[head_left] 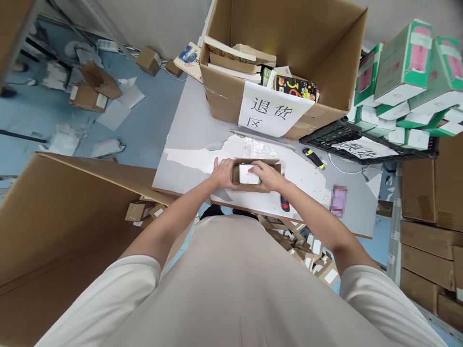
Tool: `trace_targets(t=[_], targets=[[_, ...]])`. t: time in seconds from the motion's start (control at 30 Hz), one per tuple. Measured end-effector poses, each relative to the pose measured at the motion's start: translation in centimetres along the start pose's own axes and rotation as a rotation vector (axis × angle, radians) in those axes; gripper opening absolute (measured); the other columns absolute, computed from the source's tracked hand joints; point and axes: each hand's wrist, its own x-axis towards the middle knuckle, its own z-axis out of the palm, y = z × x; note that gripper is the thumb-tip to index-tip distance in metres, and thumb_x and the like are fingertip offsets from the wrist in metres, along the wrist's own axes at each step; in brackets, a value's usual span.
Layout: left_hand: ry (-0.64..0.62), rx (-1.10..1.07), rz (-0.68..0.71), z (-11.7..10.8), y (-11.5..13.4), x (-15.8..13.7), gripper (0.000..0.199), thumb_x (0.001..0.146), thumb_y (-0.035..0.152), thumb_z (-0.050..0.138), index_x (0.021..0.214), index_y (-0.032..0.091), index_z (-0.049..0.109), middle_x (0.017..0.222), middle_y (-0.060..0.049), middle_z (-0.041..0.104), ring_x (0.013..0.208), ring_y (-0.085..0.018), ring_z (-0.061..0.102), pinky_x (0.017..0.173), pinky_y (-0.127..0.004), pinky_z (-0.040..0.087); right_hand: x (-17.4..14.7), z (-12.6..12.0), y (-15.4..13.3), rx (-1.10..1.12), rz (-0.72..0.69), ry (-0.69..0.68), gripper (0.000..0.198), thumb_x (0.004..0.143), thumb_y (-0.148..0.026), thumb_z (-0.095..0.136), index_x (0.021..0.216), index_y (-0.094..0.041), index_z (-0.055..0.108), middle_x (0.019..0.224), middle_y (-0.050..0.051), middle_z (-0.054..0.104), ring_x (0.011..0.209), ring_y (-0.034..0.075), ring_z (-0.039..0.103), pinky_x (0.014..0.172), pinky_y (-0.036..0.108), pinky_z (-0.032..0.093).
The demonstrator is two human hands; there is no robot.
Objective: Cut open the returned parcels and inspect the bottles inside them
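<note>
A small open cardboard box (256, 188) lies near the front of the table (188, 178). My left hand (223, 173) grips its left end, fingers at the wall. Inside sits a small white box (249, 174) with a bit of green at its right end. My right hand (268, 176) reaches over the cardboard box's right side, with its fingers closed on the white box. Just below that hand lies a red and black box cutter (285, 203), partly covered by my forearm.
Behind stands a large carton (224, 103) holding books. To its right, green-and-white boxes (401, 72) fill a black crate (325, 137). A yellow and black cutter (313, 158) and a blurred purple item (338, 200) lie on the table. Another large open carton (72, 202) stands left.
</note>
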Motion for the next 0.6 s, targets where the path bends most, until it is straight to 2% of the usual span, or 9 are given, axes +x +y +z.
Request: trace_targets(t=[0.07,0.2,0.27,0.3,0.37,0.47,0.53,0.6], targets=[[-0.002,0.015,-0.013,-0.3,-0.3,0.4,0.1,0.046,0.055,0.077,0.129,0.013,0.04,0.122,-0.018,0.053,0.118,-0.04,0.046,0.111,-0.066,0.009,-0.4,-1.4,0.2,0.02,0.021,0.127,0.046,0.073,-0.029,0.068,0.115,-0.019,0.051,0.128,0.017,0.049,0.119,0.032,0.05,0.094,0.046,0.045],[-0.005,0.064,-0.046,-1.6,-1.1,2.2,0.105,0.045,0.054,0.077,0.132,0.01,0.04,0.126,-0.021,0.051,0.123,-0.044,0.043,0.112,-0.066,0.004,-4.3,-5.8,-0.5,0.039,0.088,0.551,0.052,0.072,-0.04,0.07,0.114,-0.021,0.045,0.129,0.018,0.047,0.124,0.034,0.047,0.098,0.051,0.041],[-0.007,0.097,-0.042,-2.5,-1.3,3.4,0.11,0.045,0.052,0.077,0.138,0.009,0.037,0.134,-0.023,0.047,0.13,-0.045,0.036,0.111,-0.067,0.0,-7.3,-6.9,-1.9,0.045,0.105,0.658,0.057,0.069,-0.044,0.073,0.112,-0.023,0.043,0.131,0.018,0.047,0.125,0.035,0.048,0.098,0.054,0.04],[-0.008,0.113,-0.036,-3.0,-1.2,4.0,0.113,0.046,0.051,0.077,0.141,0.009,0.033,0.139,-0.025,0.043,0.135,-0.046,0.03,0.111,-0.068,-0.001,-8.7,-6.7,-2.7,0.057,0.107,0.67,0.058,0.067,-0.045,0.074,0.111,-0.024,0.043,0.131,0.017,0.047,0.124,0.036,0.048,0.098,0.054,0.041],[-0.006,0.146,-0.022,-3.8,-0.7,4.6,0.119,0.049,0.049,0.075,0.147,0.008,0.023,0.15,-0.026,0.03,0.142,-0.046,0.017,0.11,-0.069,-0.005,-10.8,-4.6,-4.2,0.1,0.104,0.631,0.059,0.064,-0.045,0.076,0.108,-0.025,0.044,0.129,0.016,0.048,0.122,0.036,0.05,0.096,0.054,0.042],[0.033,0.178,-0.007,-4.8,0.5,3.7,0.118,0.055,0.045,0.072,0.151,0.008,0.014,0.157,-0.026,0.013,0.145,-0.046,0.004,0.108,-0.071,-0.006,-11.3,1.4,-5.2,0.178,0.14,0.522,0.052,0.067,-0.035,0.075,0.108,-0.026,0.044,0.128,0.015,0.05,0.121,0.032,0.053,0.095,0.051,0.045],[0.115,0.16,0.003,-4.9,1.5,1.6,0.108,0.062,0.041,0.068,0.151,0.01,0.015,0.158,-0.024,0.01,0.146,-0.044,0.001,0.109,-0.071,-0.004,-10.3,5.2,-4.9,0.223,0.182,0.502,0.05,0.067,-0.026,0.073,0.108,-0.025,0.044,0.127,0.016,0.05,0.122,0.03,0.052,0.095,0.05,0.046],[0.193,0.092,0.062,-4.2,2.6,-1.4,0.097,0.069,0.038,0.063,0.151,0.014,0.019,0.159,-0.02,0.014,0.147,-0.041,0.004,0.112,-0.068,0.004,-9.0,7.7,-4.5,0.257,0.218,0.503,0.049,0.066,-0.022,0.072,0.106,-0.024,0.045,0.126,0.017,0.051,0.122,0.03,0.052,0.096,0.05,0.046]])
